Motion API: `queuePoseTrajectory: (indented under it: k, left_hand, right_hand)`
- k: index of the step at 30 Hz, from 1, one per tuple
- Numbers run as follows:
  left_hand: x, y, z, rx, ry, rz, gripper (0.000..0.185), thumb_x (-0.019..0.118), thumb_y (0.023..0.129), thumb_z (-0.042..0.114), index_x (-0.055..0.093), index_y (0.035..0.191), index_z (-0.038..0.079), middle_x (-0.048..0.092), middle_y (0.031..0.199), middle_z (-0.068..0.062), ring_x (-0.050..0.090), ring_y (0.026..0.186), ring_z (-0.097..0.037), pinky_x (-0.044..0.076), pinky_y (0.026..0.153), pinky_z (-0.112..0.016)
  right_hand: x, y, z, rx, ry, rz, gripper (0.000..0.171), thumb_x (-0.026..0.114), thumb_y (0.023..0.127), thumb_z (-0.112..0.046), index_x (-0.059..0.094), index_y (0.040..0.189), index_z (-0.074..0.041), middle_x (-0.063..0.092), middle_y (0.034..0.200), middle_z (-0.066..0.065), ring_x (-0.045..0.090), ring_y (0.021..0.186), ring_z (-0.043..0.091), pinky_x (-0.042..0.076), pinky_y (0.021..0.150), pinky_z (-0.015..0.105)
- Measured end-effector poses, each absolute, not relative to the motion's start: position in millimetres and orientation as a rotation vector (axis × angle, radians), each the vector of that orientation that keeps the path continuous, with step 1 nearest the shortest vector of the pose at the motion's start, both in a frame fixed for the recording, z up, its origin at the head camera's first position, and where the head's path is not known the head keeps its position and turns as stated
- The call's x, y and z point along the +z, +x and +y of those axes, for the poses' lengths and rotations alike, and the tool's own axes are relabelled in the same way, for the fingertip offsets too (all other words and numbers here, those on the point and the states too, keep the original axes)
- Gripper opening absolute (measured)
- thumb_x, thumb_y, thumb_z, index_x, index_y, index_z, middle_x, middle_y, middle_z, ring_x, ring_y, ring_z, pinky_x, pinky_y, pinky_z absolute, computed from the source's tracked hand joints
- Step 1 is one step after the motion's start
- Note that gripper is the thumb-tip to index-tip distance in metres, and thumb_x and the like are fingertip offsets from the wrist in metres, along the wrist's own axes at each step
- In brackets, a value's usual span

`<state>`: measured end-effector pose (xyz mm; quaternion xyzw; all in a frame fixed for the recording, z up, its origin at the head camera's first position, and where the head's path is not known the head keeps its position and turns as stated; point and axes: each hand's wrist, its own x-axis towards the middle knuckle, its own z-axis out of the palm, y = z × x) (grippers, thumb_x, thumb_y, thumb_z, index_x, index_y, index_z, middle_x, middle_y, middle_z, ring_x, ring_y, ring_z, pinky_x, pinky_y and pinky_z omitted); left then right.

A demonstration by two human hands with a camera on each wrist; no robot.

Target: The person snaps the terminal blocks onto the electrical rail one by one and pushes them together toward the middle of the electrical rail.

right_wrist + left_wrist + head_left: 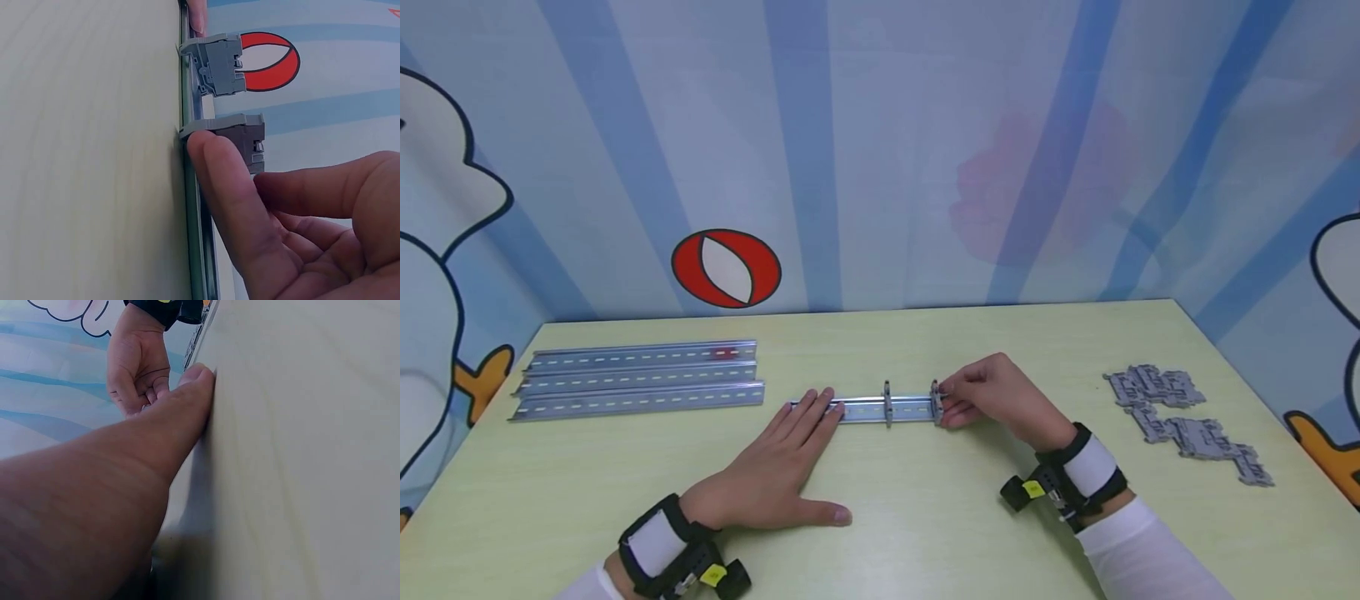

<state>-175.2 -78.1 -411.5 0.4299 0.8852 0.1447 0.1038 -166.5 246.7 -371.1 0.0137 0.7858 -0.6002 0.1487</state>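
We press the rail (862, 410) with a flat left hand (775, 479), likely against slipping, while our right hand (996, 400) pinches a gray block (936, 403).

- The tabletop (925, 517) is pale, wood-grained.
- A rail (863, 411) lies under the left fingers (808, 422).
- Three parallel rails (640, 381) lie left of those fingers.
- Gray blocks (1202, 437) lie closely grouped, right of the right fingers (958, 414).

Booth-like workspace: pale tabletop (925, 517), blue cartoon-printed backdrop (895, 167) behind.
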Motion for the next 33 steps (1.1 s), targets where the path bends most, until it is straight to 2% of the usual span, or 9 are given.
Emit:
queuePoseTrajectory:
  k: [7, 22, 33]
  left_hand:
    - [-411.9, -175.0, -78.4, 0.432, 1.262, 2.611, 0.118, 0.05, 0.075, 0.084, 0.004, 0.158, 0.013, -0.005, 0.165, -0.005, -0.007, 0.151, -0.024, 0.002, 0.121, -0.049]
    - [-411.9, -174.9, -78.3, 0.428, 1.266, 2.613, 0.117, 0.047, 0.076, 0.085, 0.004, 0.158, 0.013, -0.005, 0.165, -0.006, -0.007, 0.151, -0.025, 0.003, 0.12, -0.049]
    - [-410.4, -174.1, -77.7, 0.425, 1.251, 2.612, 0.118, 0.048, 0.075, 0.085, 0.004, 0.158, 0.014, -0.005, 0.165, -0.006, -0.006, 0.151, -0.025, 0.002, 0.12, -0.049]
  right_hand:
    - [-373.3, -166.0, 243.2, -1.7, 0.059, 2.29, 0.024, 0.06, 0.093, -0.002, 0.066, 0.113, 0.011, 0.072, 0.095, 0.021, 0.073, 0.079, 0.022, 0.059, 0.073, 0.035]
    - [-378.7, -165.6, 232.6, -1.726, 0.067, 2.295, 0.022, 0.064, 0.091, -0.003, 0.069, 0.11, 0.009, 0.073, 0.094, 0.02, 0.073, 0.081, 0.021, 0.059, 0.073, 0.034]
    - [-375.4, -163.0, 222.3, -1.722, 0.069, 2.298, 0.026, 0.061, 0.093, -0.002, 0.065, 0.116, 0.009, 0.073, 0.096, 0.02, 0.073, 0.083, 0.023, 0.059, 0.075, 0.036]
